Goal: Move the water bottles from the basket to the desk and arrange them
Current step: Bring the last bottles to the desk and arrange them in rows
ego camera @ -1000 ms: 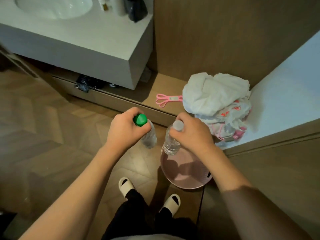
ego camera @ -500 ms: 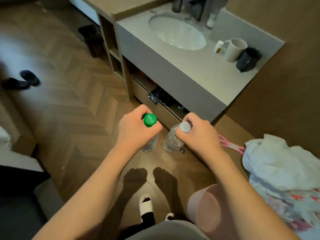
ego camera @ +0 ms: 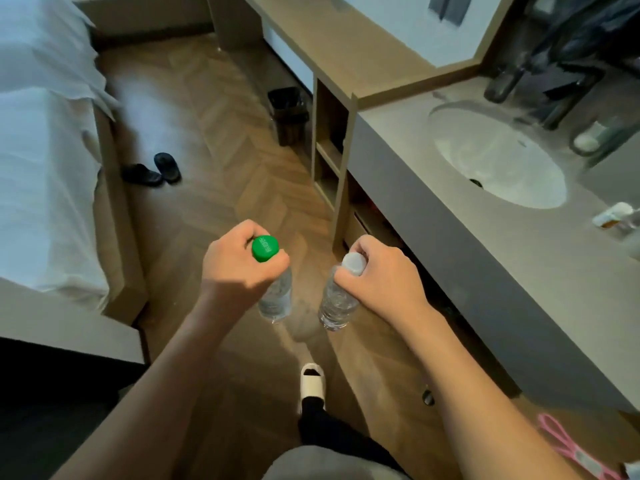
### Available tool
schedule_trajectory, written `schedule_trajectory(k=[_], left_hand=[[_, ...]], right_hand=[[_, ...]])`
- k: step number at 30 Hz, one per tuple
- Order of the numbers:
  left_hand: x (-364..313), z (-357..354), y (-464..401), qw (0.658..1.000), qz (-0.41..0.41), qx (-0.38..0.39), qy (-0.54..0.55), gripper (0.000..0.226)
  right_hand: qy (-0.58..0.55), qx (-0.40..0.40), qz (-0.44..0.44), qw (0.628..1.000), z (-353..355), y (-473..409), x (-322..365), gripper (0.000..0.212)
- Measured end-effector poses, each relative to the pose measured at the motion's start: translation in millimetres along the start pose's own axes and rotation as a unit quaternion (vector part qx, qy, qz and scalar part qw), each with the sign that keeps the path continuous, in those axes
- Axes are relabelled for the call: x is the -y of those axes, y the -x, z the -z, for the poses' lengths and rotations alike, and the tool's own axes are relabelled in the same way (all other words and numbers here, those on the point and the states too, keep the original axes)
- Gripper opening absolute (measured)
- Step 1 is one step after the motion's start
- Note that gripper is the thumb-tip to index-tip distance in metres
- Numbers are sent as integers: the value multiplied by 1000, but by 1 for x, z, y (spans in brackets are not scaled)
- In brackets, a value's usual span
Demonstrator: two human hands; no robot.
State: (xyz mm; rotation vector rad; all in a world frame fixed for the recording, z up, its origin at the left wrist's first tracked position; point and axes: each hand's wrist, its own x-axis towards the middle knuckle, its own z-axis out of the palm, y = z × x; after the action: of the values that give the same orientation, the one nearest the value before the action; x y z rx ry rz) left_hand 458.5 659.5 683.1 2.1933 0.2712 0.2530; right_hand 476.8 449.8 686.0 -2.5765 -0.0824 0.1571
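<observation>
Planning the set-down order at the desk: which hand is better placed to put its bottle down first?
Probably the right hand: its white-capped bottle hangs nearer the wooden desk ahead on the right.

The green cap point(ego camera: 265, 248) bears small embossed lettering, too blurred to read.

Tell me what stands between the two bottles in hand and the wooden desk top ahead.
Nothing visible does. The left hand grips the green-capped bottle, the right hand the white-capped bottle; open floor leads to the desk. The bin stands beside it.
</observation>
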Motion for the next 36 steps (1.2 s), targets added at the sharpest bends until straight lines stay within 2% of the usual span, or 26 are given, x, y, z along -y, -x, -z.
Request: schedule_trajectory(k=[6,11,17,22,31,36], left_hand=[[-7,21,-129,997,-30,-46,-53,24],[-1,29,-236,995,-15,-92,-47,25],[29,26,-369,996,-6,-85,-29,24],[51,38,-479,998,15,-61,-18,21],[69,39,-687,995,29,-94,-33,22],[71,31,-793,991,44,-124,-30,21]], right_hand=[[-18,35,19,999,8,-133,53,27],[-26,14,30,999,14,-239,93,22],[-30,-3,57,998,-3,-377,130,25],[-26,-1,40,999,-8,-485,164,23],[-40,-7,75,996,-17,-689,214,23],[-30,27,108,993,-23,-804,238,23]])
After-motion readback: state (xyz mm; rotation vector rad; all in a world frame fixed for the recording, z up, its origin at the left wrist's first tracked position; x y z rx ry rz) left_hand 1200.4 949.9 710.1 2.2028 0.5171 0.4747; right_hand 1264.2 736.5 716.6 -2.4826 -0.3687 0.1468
